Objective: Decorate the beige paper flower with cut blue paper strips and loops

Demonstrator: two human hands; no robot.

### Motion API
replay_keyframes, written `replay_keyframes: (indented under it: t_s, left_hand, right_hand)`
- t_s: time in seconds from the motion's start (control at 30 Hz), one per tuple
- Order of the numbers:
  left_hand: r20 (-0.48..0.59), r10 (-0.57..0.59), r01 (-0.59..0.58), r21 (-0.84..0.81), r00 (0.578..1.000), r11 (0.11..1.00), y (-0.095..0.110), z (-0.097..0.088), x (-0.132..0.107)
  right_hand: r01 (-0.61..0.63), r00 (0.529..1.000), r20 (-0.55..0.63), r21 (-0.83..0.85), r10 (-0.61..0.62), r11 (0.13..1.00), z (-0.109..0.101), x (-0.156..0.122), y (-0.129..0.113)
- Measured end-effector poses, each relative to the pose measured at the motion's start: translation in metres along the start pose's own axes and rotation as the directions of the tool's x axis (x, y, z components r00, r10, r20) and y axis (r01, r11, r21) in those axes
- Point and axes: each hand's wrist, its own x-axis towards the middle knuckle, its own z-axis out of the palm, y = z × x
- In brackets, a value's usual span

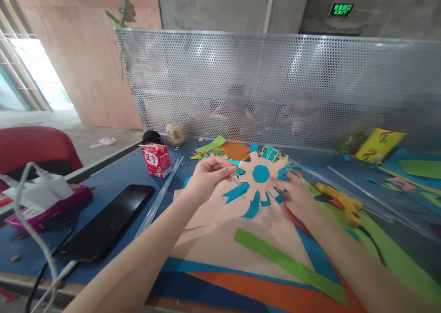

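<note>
A paper flower (261,175) with beige petals, a blue round centre and blue strips lies on a beige sheet (220,230) in the middle of the table. My left hand (208,177) hovers at the flower's left edge, its fingers pinched together on something small I cannot make out. My right hand (296,196) rests flat on the flower's lower right side, fingers stretched and pressing the petals down.
A yellow glue gun (339,203) lies right of my right hand. A black phone (106,223), a clear stick (160,198) and a red carton (156,159) lie to the left. Green, orange and blue paper scraps surround the flower. A perforated metal screen (275,83) closes the table's far side.
</note>
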Motion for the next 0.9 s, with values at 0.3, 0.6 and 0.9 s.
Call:
replay_keyframes:
  t_s: [0.3, 0.6, 0.9]
  left_hand:
    - [0.065, 0.018, -0.017, -0.016, 0.998, 1.0, 0.002, 0.014, -0.011]
    - [0.183, -0.011, 0.022, -0.06, 0.983, 0.998, 0.008, 0.027, -0.024]
    - [0.257, -0.026, 0.045, -0.066, 0.966, 0.997, 0.015, 0.033, -0.028]
  right_hand:
    - [0.002, 1.0, 0.028, 0.029, -0.003, 1.0, 0.0, -0.001, 0.002]
    - [-0.051, 0.997, 0.056, 0.03, 0.049, 0.998, 0.007, -0.006, -0.001]
    - [-0.046, 0.997, 0.059, 0.029, 0.044, 0.999, 0.01, -0.01, -0.003]
